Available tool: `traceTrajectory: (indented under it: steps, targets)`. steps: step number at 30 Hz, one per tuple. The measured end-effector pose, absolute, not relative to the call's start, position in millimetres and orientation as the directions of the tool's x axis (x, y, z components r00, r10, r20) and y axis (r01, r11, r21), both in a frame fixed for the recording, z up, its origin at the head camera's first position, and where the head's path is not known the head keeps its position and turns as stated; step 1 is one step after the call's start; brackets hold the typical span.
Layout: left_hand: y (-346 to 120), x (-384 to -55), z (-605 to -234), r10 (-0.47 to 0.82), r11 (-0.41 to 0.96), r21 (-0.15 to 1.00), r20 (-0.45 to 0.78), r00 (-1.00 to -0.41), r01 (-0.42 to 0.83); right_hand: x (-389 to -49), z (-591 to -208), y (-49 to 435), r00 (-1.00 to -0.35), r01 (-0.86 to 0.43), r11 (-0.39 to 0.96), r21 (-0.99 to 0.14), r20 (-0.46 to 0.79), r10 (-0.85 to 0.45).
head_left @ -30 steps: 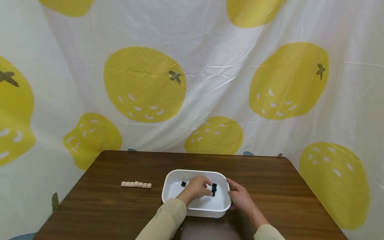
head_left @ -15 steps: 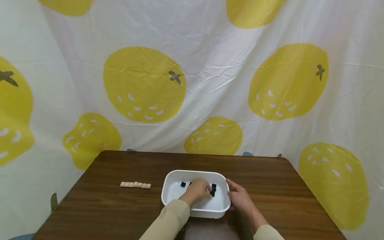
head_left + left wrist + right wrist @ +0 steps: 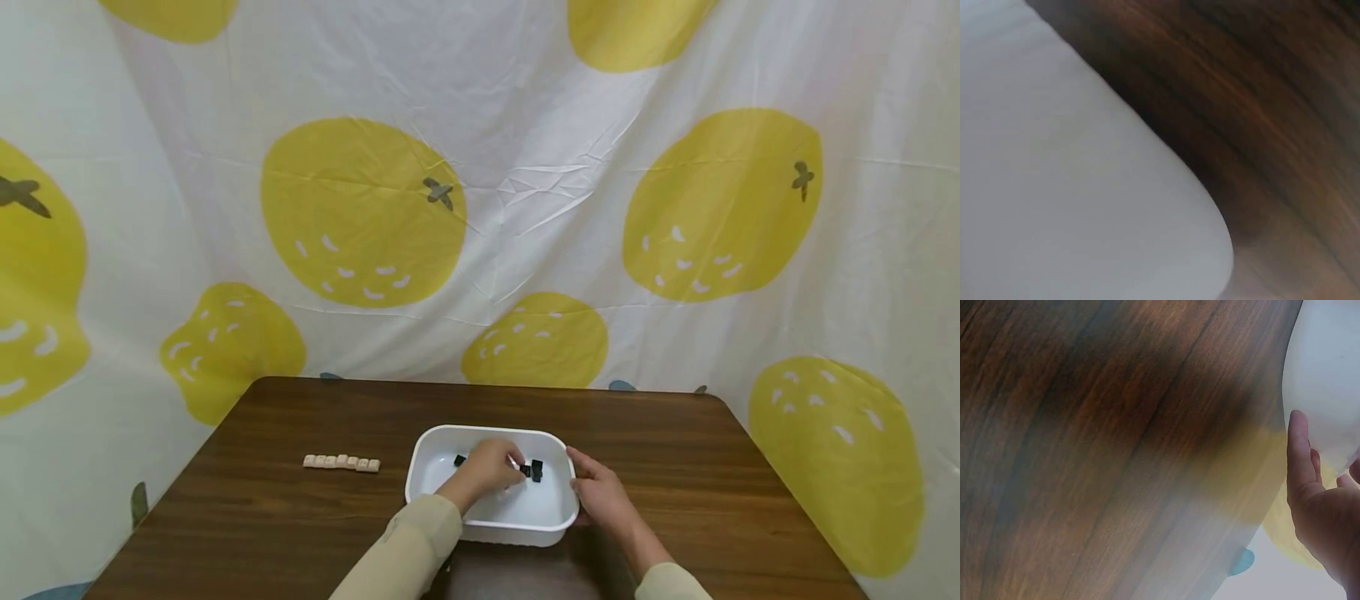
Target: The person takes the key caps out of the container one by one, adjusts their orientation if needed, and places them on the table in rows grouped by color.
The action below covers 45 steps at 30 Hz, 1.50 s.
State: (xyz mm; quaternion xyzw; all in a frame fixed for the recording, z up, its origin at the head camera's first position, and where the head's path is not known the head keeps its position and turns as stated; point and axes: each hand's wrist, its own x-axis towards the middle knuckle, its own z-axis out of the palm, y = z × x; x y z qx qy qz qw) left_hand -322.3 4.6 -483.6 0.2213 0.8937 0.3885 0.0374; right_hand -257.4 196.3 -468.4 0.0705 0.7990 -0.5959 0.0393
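Observation:
A white plastic basin (image 3: 517,527) holds several small black keycaps (image 3: 537,471). My left hand (image 3: 487,467) reaches down inside it, with thumb and index finger pinching a black keycap (image 3: 525,472) beside the others. Another black keycap (image 3: 460,460) lies left of this hand, partly covered by it. My right hand (image 3: 603,493) holds the basin by its right side, thumb at the rim. In the right wrist view, fingers (image 3: 1299,450) of that hand lie along the basin's outer wall (image 3: 1325,375). The left wrist view shows no hand.
A row of several cream keycaps (image 3: 341,462) lies on the brown wooden table (image 3: 225,508), left of the basin. Behind the table hangs a white cloth (image 3: 525,242) with yellow fruit prints.
My left hand has shifted slightly within the basin. The black keycaps at its fingertips, earlier in one column, now stand side by side. My right hand stays on the basin.

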Motion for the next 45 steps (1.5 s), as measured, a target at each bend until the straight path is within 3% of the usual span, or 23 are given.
traceTrajectory:
  steps: [5, 19, 45]
  targets:
    - [-3.8, -323.4, -480.9, 0.395, 0.493, 0.829, 0.056, -0.917, 0.263, -257.1, -468.9, 196.0, -0.989, 0.144, 0.285, -0.948, -0.132, 0.061]
    - [-18.4, -320.0, -473.5, 0.320, 0.406, 0.893, 0.058, -0.945, 0.193, -255.8, -469.1, 196.4, -0.989, 0.149, 0.278, -0.949, -0.140, 0.053]
    - [-59.9, -319.7, -462.9, 0.359, 0.361, 0.881, 0.171, -0.917, 0.306, -257.3, -470.7, 196.3, -0.987, 0.159, 0.267, -0.951, -0.151, 0.047]
